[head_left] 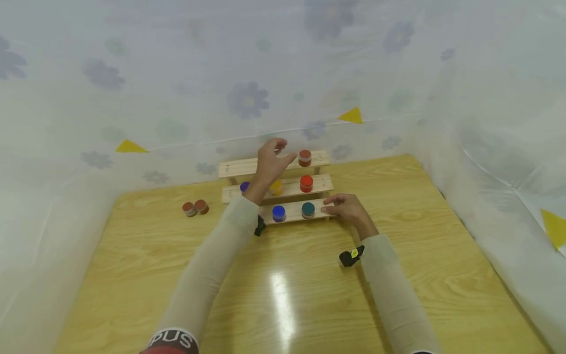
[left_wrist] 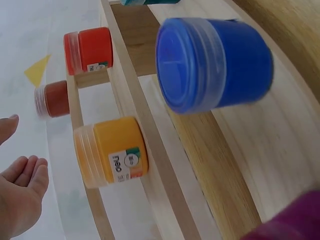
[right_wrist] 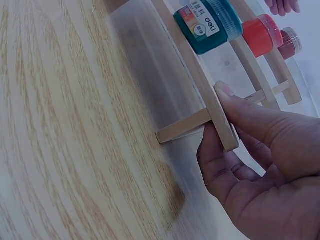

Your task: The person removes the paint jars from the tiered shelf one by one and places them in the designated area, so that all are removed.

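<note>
A three-step wooden rack (head_left: 239,169) carries small paint jars. A brown jar (head_left: 304,158) stands at the right of the top step; red (head_left: 306,183), yellow (head_left: 276,187) and purple (head_left: 244,187) jars sit on the middle one. Blue (head_left: 278,213) and teal (head_left: 308,210) jars are on the front step. My left hand (head_left: 271,162) is over the top step, left of the brown jar and apart from it, with nothing between thumb and fingers. With thumb above and fingers below, my right hand (right_wrist: 265,165) grips the front step's right end. My left forearm partly hides the rack.
Two jars with brown tops, one (head_left: 189,209) beside the other (head_left: 201,206), lie left of the rack on the wood-grain table (head_left: 177,275). A flowered plastic sheet (head_left: 185,88) hangs behind, with yellow triangles (head_left: 352,115) on it. More sheeting borders both sides.
</note>
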A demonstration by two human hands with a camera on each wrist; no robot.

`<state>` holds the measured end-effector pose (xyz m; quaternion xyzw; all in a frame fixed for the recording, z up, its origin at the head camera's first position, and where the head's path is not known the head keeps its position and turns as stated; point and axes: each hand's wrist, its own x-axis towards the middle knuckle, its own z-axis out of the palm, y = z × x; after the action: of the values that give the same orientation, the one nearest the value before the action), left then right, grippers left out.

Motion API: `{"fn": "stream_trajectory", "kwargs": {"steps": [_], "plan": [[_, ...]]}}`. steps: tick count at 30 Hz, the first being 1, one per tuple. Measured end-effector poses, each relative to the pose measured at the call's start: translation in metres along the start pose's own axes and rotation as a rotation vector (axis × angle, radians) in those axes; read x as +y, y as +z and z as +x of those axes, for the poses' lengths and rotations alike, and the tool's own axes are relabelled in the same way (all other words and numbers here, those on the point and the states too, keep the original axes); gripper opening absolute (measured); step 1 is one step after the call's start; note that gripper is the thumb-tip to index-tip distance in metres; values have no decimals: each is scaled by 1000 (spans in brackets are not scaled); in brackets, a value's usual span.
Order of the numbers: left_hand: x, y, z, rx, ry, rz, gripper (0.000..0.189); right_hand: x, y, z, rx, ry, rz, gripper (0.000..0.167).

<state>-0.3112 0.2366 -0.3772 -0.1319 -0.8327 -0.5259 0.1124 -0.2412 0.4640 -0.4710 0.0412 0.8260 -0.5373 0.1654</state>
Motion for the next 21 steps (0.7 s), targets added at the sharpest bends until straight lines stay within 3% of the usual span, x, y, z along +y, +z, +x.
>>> {"fn": "stream_trajectory", "kwargs": {"steps": [9, 14, 16, 21], "plan": [[0, 12, 4, -75, -150, 4, 44, -11, 2, -6, -21, 16, 14, 39], [-2, 18, 4, -98, -180, 5, 47, -17, 2, -8, -33, 22, 19, 38], [-3, 20, 3, -111, -186, 12, 47, -9, 2, -2, -29, 17, 15, 39], [-4, 26, 0, -128, -158, 45, 44, -2, 3, 3, -13, 11, 7, 39]]}}
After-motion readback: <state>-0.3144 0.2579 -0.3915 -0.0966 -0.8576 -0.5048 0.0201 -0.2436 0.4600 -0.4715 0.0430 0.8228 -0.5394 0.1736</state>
